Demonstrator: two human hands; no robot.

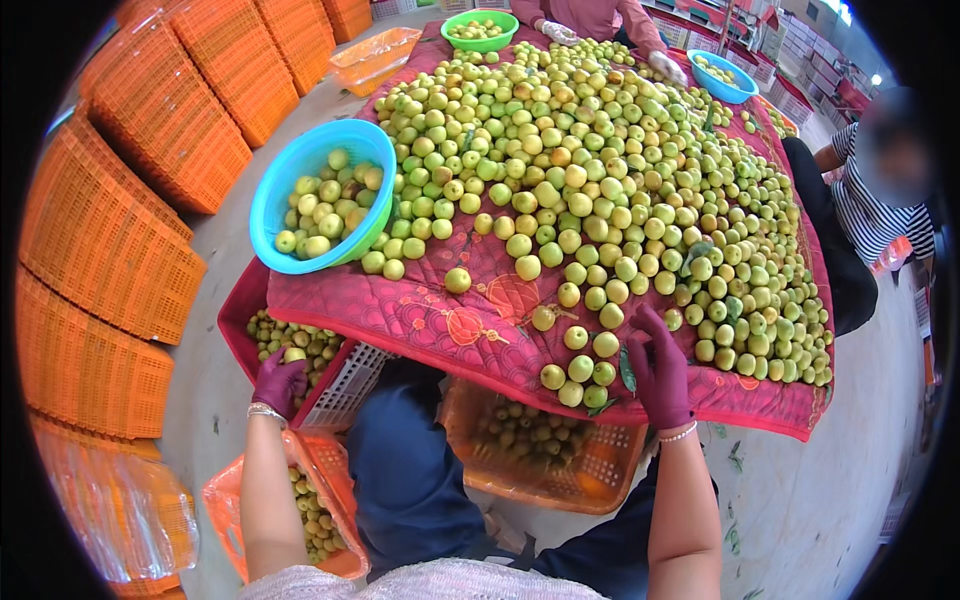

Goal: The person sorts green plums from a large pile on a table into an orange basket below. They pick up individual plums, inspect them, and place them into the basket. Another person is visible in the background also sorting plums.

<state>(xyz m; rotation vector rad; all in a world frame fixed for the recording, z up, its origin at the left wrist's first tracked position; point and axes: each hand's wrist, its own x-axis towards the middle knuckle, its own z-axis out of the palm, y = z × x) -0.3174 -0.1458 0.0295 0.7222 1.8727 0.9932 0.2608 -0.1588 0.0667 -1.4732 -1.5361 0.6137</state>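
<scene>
Many round green-yellow fruits (592,180) are heaped on a red quilted cloth (420,307) with a lantern pattern. My left hand (281,382), in a purple glove, holds one fruit (294,354) above a red-lined crate (352,382) of the same fruit at the table's left front. At the cloth's front edge, my right hand (660,367), gloved alike, has its fingers apart beside a green leaf (628,369) and several loose fruits. It shows no fruit in its grasp. A blue basin (262,202) with fruit stands at the cloth's left corner.
Orange plastic crates (97,255) are stacked at the left. Orange baskets of fruit stand between my legs (555,487) and at my lower left (341,480). A person in pink sleeves (637,30) reaches in from the far side; another in a striped shirt (855,187) sits at the right.
</scene>
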